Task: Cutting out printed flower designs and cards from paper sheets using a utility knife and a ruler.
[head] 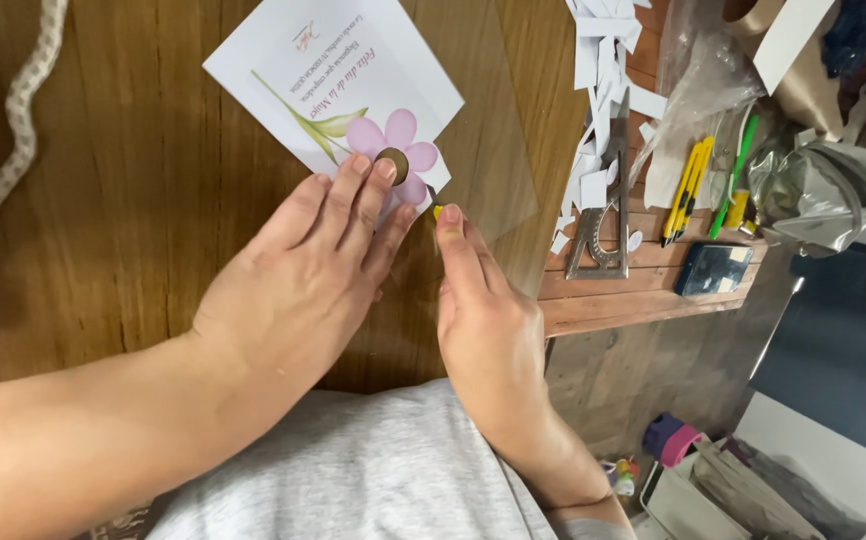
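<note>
A white card printed with a pink flower and green stem lies on the wooden table. My left hand presses flat on the card's near corner, fingertips on the flower's brown centre. My right hand sits just to the right and grips a small yellow-handled cutter, its tip at the card's edge. A clear plastic sheet lies over the table and part of the card.
White paper scraps and a metal protractor ruler lie to the right. Beyond are yellow and green cutters, a dark blue block, crumpled plastic bags. A beaded cord curves at left. Boxes stand on the floor.
</note>
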